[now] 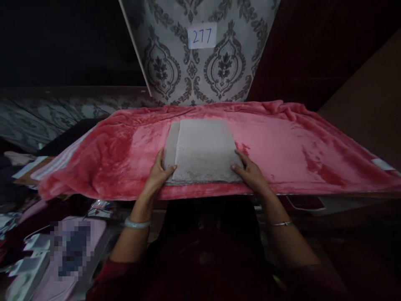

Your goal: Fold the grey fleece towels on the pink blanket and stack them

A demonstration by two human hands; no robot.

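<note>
A folded grey towel (pixel 202 150) lies flat on a pink fleece blanket (pixel 297 146) that covers a table. My left hand (pixel 158 173) grips the towel's near left corner, thumb on top. My right hand (pixel 250 172) holds the near right corner, fingers spread over the edge. Both wrists wear bangles.
A patterned grey wall panel with a paper label reading 277 (pixel 203 36) stands behind the table. Clutter of papers and a pink item (pixel 78 246) lies low on the left. A brown surface (pixel 369 100) rises at the right. Surroundings are dark.
</note>
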